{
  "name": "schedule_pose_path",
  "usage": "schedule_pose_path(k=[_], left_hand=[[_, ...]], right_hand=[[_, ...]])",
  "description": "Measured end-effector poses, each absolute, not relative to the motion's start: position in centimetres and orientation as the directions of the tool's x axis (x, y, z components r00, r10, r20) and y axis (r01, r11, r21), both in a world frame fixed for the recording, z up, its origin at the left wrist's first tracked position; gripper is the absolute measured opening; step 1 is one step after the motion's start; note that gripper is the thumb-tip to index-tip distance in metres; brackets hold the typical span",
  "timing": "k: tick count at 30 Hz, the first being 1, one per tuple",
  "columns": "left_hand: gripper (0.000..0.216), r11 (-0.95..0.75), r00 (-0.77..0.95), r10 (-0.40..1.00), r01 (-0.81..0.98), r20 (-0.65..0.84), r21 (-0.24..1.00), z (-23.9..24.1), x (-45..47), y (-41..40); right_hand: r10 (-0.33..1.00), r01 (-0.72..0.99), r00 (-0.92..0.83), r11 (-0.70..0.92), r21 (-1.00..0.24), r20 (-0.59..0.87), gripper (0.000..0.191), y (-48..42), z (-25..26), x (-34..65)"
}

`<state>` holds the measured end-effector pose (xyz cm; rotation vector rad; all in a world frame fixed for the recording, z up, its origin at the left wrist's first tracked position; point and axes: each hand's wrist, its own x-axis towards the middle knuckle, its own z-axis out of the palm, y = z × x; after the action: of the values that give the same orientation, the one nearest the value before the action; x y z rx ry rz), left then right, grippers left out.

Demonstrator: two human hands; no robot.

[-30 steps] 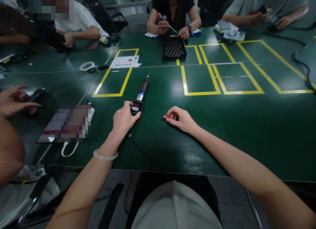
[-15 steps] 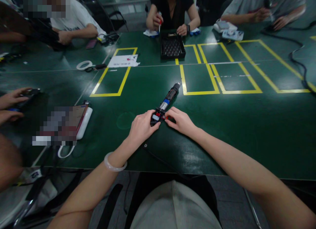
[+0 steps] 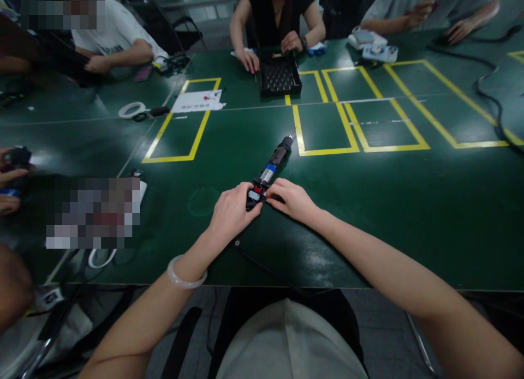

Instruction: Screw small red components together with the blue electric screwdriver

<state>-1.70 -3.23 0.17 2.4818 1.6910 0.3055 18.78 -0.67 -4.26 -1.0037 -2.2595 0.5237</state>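
Note:
An electric screwdriver (image 3: 268, 173) with its housing opened lies slantwise on the green table, its thin bit pointing away from me. Inside it show a silver motor with a blue band, a red part and a pale grey block. My left hand (image 3: 232, 209) is closed around the near end, thumb and fingers on opposite sides. My right hand (image 3: 291, 198) pinches at the right side of the same end, beside the red part. What lies between those fingertips is too small and hidden to make out.
A black cable with a ring-like end (image 3: 237, 242) lies near the table's front edge. Yellow tape rectangles (image 3: 327, 151) mark the table. Farther back are a black tray (image 3: 280, 84), a white sheet (image 3: 196, 101) and a white tape roll (image 3: 131, 110). Co-workers sit around.
My right fingertips have moved slightly closer to the screwdriver's side, and the red bit between them is now mostly hidden. Across the table, a co-worker's hand has lowered beside the black tray.

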Motion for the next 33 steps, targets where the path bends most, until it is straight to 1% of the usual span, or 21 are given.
schedule_pose_path(k=[4,9,12,18,23,27,33], left_hand=[[0.030,-0.356,0.348,0.935,0.920,0.075,0.165,0.2,-1.5,-3.2],[0.042,-0.350,0.341,0.936,0.930,0.088,0.112,-0.2,-1.2,-3.0],[0.042,-0.297,0.290,0.952,0.951,0.096,0.082,-0.3,-0.9,-2.7],[0.039,-0.237,0.232,0.971,0.967,0.065,0.089,0.0,-1.4,-1.5],[0.042,-0.168,0.164,0.985,0.982,0.047,0.091,0.4,-2.6,0.7],[0.046,-0.075,0.069,0.996,0.991,0.050,0.115,0.4,-4.2,3.7],[0.054,0.169,-0.183,0.980,0.972,0.075,0.164,-0.3,-8.8,9.1]], right_hand=[[0.785,0.510,-0.517,0.603,-0.613,0.342,0.007,-0.5,-4.4,18.7],[0.784,0.479,-0.510,0.600,-0.641,0.352,0.011,-0.3,-4.6,18.7],[0.790,0.474,-0.503,0.592,-0.652,0.351,0.014,-0.4,-4.5,18.8],[0.797,0.473,-0.513,0.572,-0.671,0.318,0.018,-0.7,-4.0,19.0],[0.806,0.490,-0.512,0.559,-0.669,0.299,0.016,-0.6,-3.5,19.5],[0.807,0.483,-0.514,0.552,-0.680,0.290,0.015,-0.4,-3.4,19.8],[0.798,0.474,-0.528,0.560,-0.680,0.289,0.012,-0.2,-3.6,19.9]])
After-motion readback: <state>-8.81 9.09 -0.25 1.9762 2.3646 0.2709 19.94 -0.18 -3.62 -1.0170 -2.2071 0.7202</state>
